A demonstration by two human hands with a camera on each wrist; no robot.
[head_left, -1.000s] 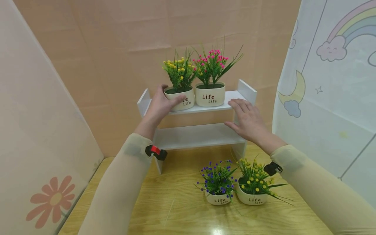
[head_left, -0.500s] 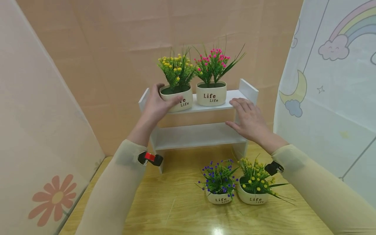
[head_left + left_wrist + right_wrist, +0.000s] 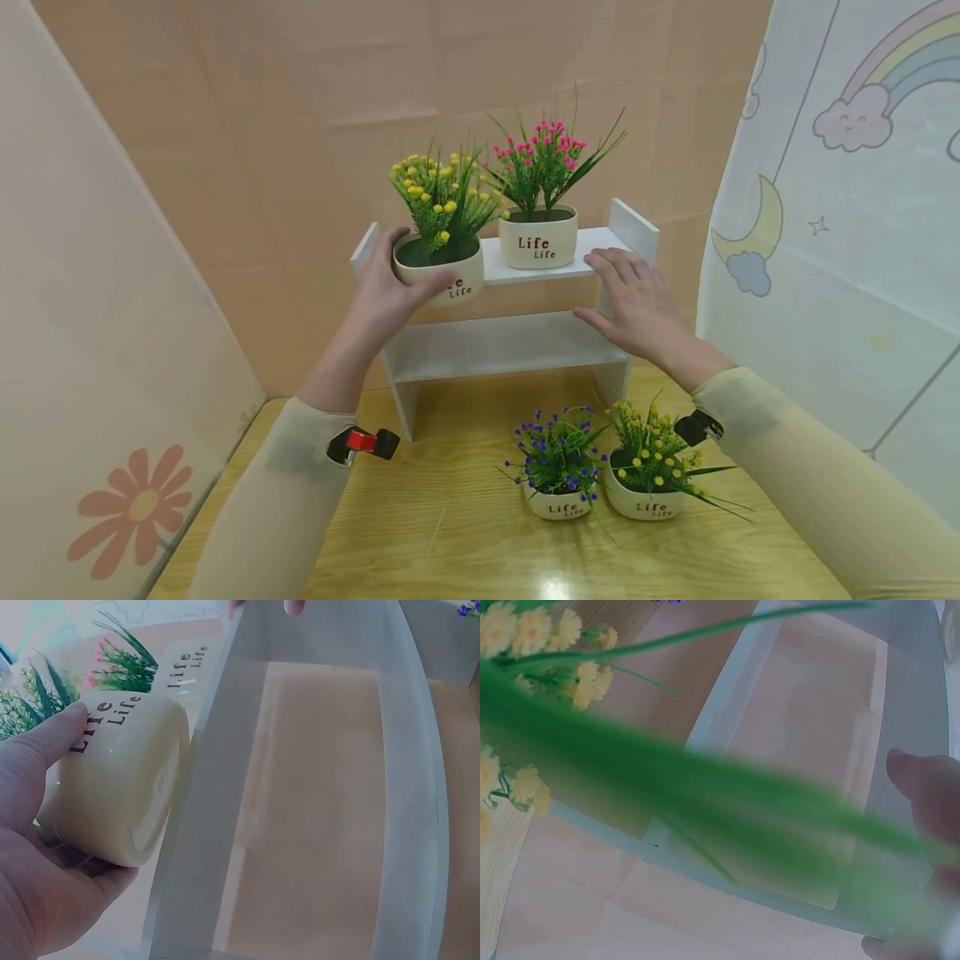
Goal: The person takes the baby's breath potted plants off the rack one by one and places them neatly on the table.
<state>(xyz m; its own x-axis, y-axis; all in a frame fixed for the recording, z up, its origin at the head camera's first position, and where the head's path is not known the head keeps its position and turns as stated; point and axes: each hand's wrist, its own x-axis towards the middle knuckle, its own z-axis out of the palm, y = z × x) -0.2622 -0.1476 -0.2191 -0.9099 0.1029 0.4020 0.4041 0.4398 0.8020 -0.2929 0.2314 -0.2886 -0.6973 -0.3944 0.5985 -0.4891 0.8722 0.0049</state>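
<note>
My left hand (image 3: 390, 287) grips a cream pot of yellow flowers (image 3: 461, 279) by its left side, thumb across the lettered front. In the left wrist view this pot (image 3: 124, 780) is tilted, its underside showing beside the top board's edge. A matching pot of pink flowers (image 3: 537, 242) stands on the top board of the white two-tier shelf (image 3: 510, 346). My right hand (image 3: 637, 300) rests its fingers on the top board's right front edge, thumb spread below. In the right wrist view, blurred leaves partly cover the right hand (image 3: 930, 799).
On the wooden table (image 3: 375, 533), in front of the shelf's right side, stand a pot of purple flowers (image 3: 558, 504) and another pot of yellow flowers (image 3: 645, 504). A patterned panel (image 3: 840, 292) rises at the right, a flower-printed one (image 3: 135, 350) at the left.
My left hand has drawn the pot of yellow flowers left, forward off the top board and slightly down, away from the pink one. The right hand has stayed in place.
</note>
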